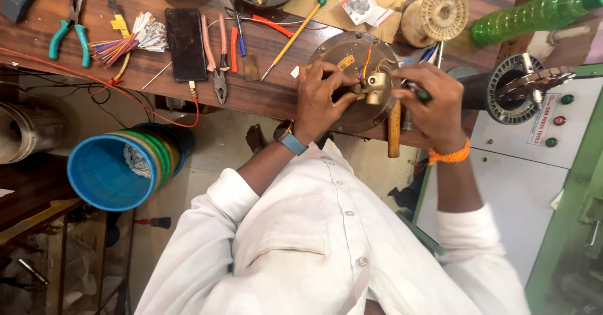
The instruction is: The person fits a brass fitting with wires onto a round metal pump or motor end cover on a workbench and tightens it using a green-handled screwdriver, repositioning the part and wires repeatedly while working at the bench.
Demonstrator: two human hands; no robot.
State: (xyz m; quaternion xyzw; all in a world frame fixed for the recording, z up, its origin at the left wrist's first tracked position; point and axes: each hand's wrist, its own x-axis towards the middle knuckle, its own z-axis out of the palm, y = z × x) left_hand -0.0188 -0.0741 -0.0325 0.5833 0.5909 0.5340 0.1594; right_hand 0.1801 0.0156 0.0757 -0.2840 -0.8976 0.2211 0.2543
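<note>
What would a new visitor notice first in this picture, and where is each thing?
At centre, the left hand and right hand work on a round metal motor housing at the wooden bench's edge. Pliers and a black phone lie farther left; stacked buckets stand below.

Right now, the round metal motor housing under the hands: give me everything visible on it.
The round metal motor housing is a dull grey-brown disc lying flat at the front edge of the wooden bench, partly overhanging it. A brass-coloured shaft block stands up at its centre, with orange and blue wires coming out beside it and a yellow sticker near the rim. The left hand presses on its face and pinches at the block; the right hand grips a dark-handled tool at its right edge. A wooden hammer handle hangs below it.
</note>
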